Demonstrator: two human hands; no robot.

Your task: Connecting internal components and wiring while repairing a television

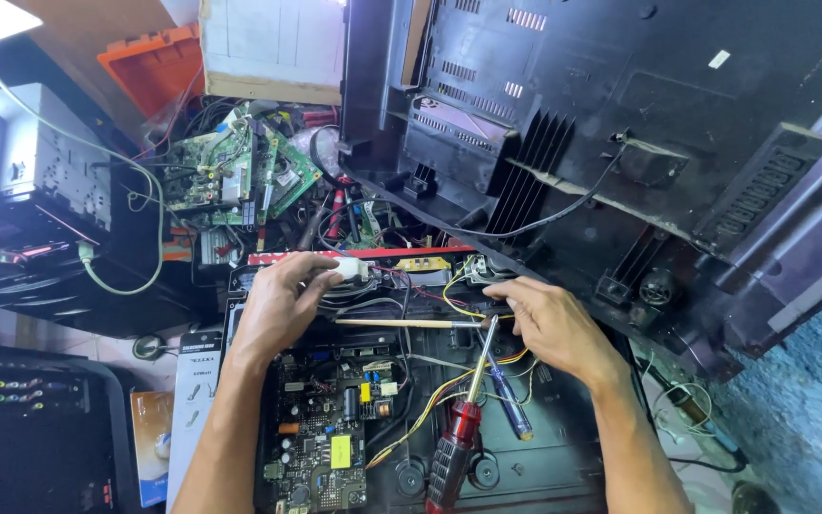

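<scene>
Where hands work, cluttered bench.

A red-handled screwdriver is laid right of the green power circuit board; stacked green circuit boards are piled behind, left of the black plastic back cover.

Two hands, left and right, work among two screwdrivers, one red-handled and one blue-handled, one wooden-handled brush, and one power board.
</scene>
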